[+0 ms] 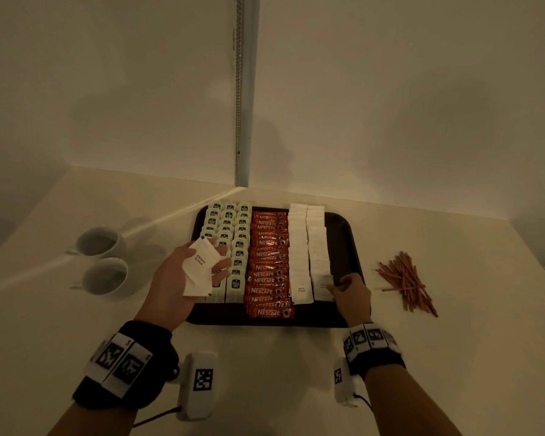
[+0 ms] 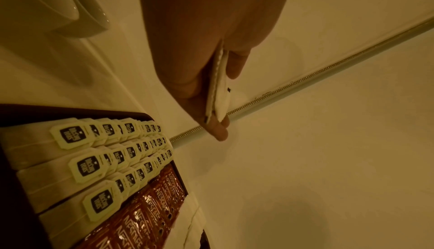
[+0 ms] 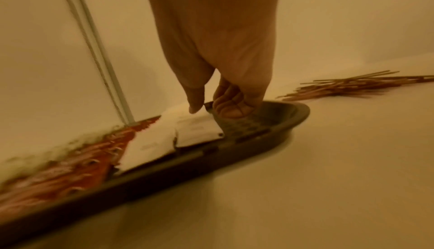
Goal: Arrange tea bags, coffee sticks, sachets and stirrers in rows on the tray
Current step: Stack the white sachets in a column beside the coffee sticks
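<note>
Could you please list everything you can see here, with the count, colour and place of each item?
Tray: one, black, centre of the table.
Tea bags: three rows, white with dark tags, left part of the tray.
Nescafe coffee sticks: one overlapping row, red, middle of the tray.
White sugar sachets: two rows, white, right of the coffee sticks.
Spare sugar sachets: a few, white, in the left hand.
Stirrers: a loose pile, brown, on the table right of the tray.
Cups: two, white, on the table left of the tray.
Table: one, cream.
Left hand: holds the spare sachets above the tea bags.
Right hand: pinches the nearest sachet of the right-hand sugar row.
</note>
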`<control>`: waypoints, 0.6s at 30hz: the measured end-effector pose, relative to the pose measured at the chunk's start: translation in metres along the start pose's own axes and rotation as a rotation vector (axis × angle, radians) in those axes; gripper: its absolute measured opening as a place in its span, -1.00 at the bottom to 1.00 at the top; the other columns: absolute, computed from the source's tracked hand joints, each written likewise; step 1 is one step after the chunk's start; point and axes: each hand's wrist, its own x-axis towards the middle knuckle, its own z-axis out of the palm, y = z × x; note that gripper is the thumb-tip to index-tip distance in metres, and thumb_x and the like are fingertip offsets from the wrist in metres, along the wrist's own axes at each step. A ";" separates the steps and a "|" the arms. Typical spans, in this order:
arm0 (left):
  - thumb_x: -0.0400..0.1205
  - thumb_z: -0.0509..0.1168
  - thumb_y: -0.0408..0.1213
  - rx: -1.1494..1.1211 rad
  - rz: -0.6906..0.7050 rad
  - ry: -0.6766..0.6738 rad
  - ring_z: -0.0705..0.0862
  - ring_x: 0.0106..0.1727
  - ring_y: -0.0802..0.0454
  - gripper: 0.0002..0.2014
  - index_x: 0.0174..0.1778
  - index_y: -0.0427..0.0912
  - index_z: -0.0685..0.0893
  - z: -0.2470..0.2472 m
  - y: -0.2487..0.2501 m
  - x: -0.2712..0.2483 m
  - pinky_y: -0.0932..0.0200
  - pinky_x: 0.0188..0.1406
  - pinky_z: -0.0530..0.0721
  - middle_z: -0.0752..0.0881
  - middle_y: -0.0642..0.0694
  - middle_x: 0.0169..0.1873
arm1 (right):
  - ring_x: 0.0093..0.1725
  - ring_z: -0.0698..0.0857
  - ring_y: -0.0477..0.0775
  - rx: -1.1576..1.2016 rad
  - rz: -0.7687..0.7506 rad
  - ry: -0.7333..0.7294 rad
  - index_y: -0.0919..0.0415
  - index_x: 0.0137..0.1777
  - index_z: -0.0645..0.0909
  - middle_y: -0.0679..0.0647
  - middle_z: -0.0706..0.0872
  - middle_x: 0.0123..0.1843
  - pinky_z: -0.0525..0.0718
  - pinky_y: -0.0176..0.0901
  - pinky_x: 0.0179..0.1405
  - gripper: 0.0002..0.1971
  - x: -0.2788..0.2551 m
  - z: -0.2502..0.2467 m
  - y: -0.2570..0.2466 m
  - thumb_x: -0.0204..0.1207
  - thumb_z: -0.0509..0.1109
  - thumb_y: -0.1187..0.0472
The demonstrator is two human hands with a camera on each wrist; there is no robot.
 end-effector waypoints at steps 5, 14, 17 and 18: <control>0.70 -0.01 -0.28 -0.013 0.003 0.004 0.79 -0.09 -0.19 -0.69 0.16 -0.28 0.59 -0.016 0.003 -0.002 -0.02 0.01 0.73 0.79 -0.28 -0.04 | -0.14 0.60 -0.17 -0.115 -0.128 -0.232 0.18 0.06 0.65 0.01 0.70 -0.04 0.59 -0.34 -0.07 -0.82 -0.046 0.012 -0.012 0.55 0.39 0.11; 0.69 -0.01 -0.27 -0.010 -0.017 -0.004 0.81 -0.08 -0.18 -0.69 0.12 -0.29 0.61 -0.023 0.001 -0.005 0.06 -0.15 0.80 0.81 -0.28 -0.04 | -0.10 0.66 -0.16 -0.223 -0.142 -0.209 0.12 0.09 0.72 -0.01 0.76 0.01 0.64 -0.29 0.01 -0.81 -0.066 0.042 -0.009 0.55 0.39 0.10; 0.69 -0.01 -0.29 -0.004 -0.016 -0.005 0.81 -0.10 -0.17 -0.70 0.11 -0.28 0.61 -0.025 0.002 -0.007 0.07 -0.20 0.80 0.81 -0.26 -0.07 | -0.05 0.70 -0.11 -0.226 -0.155 -0.196 0.10 0.08 0.72 -0.02 0.77 0.01 0.68 -0.21 0.05 -0.81 -0.067 0.048 -0.009 0.54 0.40 0.08; 0.69 -0.01 -0.29 0.000 -0.017 -0.002 0.82 -0.10 -0.17 -0.70 0.10 -0.27 0.62 -0.025 0.002 -0.007 0.06 -0.19 0.80 0.82 -0.26 -0.07 | -0.04 0.70 -0.11 -0.222 -0.155 -0.195 0.09 0.08 0.72 -0.02 0.77 0.02 0.69 -0.20 0.06 -0.81 -0.068 0.050 -0.009 0.53 0.40 0.08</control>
